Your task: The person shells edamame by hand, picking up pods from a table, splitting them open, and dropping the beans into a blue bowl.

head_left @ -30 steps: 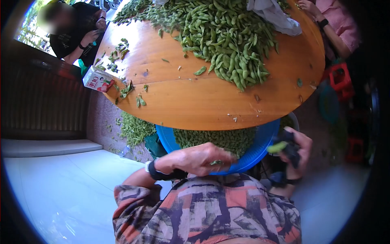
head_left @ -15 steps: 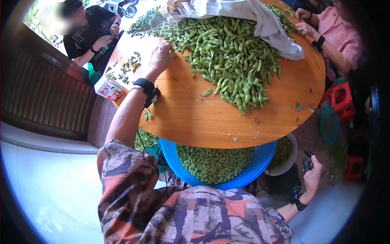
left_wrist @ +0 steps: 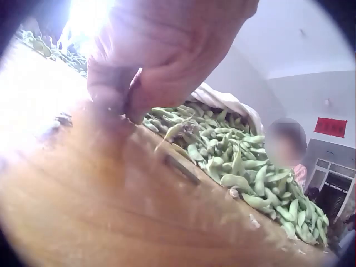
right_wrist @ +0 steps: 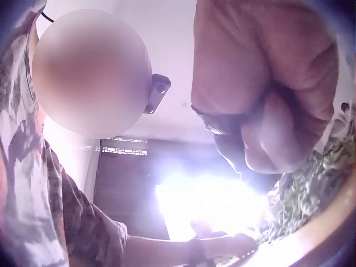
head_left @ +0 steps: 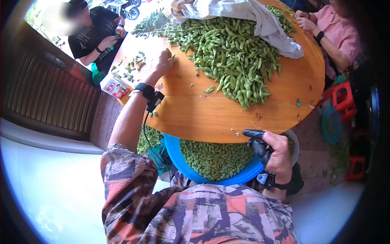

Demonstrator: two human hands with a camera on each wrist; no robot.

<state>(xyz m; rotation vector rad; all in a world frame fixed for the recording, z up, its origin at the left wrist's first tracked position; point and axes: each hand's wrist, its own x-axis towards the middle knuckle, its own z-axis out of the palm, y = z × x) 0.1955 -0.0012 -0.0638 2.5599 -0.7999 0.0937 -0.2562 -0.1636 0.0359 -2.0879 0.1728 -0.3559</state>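
A big heap of green edamame pods (head_left: 231, 53) covers the far half of a round wooden table (head_left: 211, 114). My left hand (head_left: 164, 61) reaches out to the heap's near left edge, fingers curled down against the wood. The left wrist view shows the left hand (left_wrist: 133, 83) beside loose pods (left_wrist: 233, 161), and anything inside it is hidden. My right hand (head_left: 276, 152) is at the table's near edge and grips black scissors (head_left: 255, 140). It hovers over a blue basin (head_left: 174, 152) full of pods under the table. In the right wrist view the fingers (right_wrist: 278, 111) wrap a dark handle.
A white cloth (head_left: 268, 20) lies over the heap's far side. A small carton (head_left: 115, 87) sits at the table's left edge. One person (head_left: 95, 32) sits at far left and another (head_left: 337, 36) at far right. Red stools (head_left: 345, 97) and a white bowl (head_left: 294, 148) are at right.
My left hand rose from the basin to the pile, then drew slightly back. My right hand dropped a pod, swung low right, and now has come back up over the basin.
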